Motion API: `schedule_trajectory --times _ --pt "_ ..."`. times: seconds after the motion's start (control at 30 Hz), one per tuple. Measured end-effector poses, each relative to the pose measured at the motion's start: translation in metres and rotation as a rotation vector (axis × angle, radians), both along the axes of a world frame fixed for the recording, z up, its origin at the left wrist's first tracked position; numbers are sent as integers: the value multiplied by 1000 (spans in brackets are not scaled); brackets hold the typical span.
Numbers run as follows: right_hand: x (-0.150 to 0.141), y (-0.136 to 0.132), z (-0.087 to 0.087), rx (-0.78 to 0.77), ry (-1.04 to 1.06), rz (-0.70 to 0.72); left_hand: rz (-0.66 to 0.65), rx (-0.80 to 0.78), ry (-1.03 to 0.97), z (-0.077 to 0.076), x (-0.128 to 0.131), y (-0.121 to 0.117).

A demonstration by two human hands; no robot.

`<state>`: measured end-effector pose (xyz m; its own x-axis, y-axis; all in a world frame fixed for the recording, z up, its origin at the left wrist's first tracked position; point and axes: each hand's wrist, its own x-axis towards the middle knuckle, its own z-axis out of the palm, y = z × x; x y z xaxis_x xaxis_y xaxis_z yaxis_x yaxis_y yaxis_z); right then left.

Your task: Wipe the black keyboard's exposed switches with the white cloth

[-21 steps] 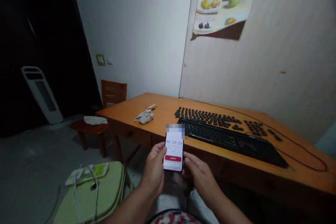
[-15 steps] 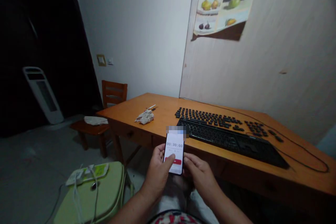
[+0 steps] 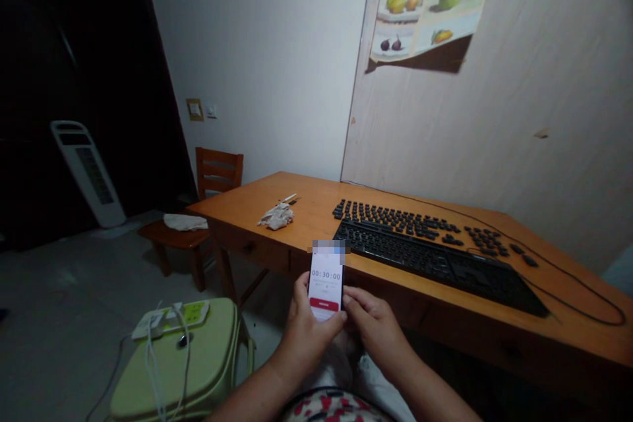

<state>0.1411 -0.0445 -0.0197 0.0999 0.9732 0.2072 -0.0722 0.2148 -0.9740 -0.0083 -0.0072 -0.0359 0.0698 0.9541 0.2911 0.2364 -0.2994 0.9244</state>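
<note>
A smartphone is upright in front of me, its lit screen reading 00:30:00 above a red button. My left hand is closed around its left side and lower end, with the thumb lying across the bottom toward the right edge. On the other side, my right hand grips the right edge between thumb and fingers; some of those fingers are hidden. Beyond the phone, a black keyboard with keycaps off lies on the wooden desk. Loose black keycaps are laid out in rows behind it.
A crumpled cloth and a thin white tool lie on the desk's left part. The keyboard cable loops at right. A green case carrying a power strip stands at lower left, near a wooden chair.
My left thumb has moved off the red button, down and right to the phone's lower right edge. The view has shifted slightly.
</note>
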Motion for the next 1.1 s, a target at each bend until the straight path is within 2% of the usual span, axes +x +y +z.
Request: schedule_trajectory --times 0.4,0.63,0.87,1.0,1.1 --pt "-9 0 2 32 -47 6 38 27 49 -14 0 4" --pt "-17 -1 0 -14 -70 8 112 124 83 -21 -3 5" --pt "-21 -2 -3 -21 -10 76 149 187 144 -24 -13 4" --pt "-20 -4 -5 -71 11 8 171 223 210 -34 -26 8" --pt "-16 -6 -4 -99 -29 -53 208 234 250 -48 -41 13"
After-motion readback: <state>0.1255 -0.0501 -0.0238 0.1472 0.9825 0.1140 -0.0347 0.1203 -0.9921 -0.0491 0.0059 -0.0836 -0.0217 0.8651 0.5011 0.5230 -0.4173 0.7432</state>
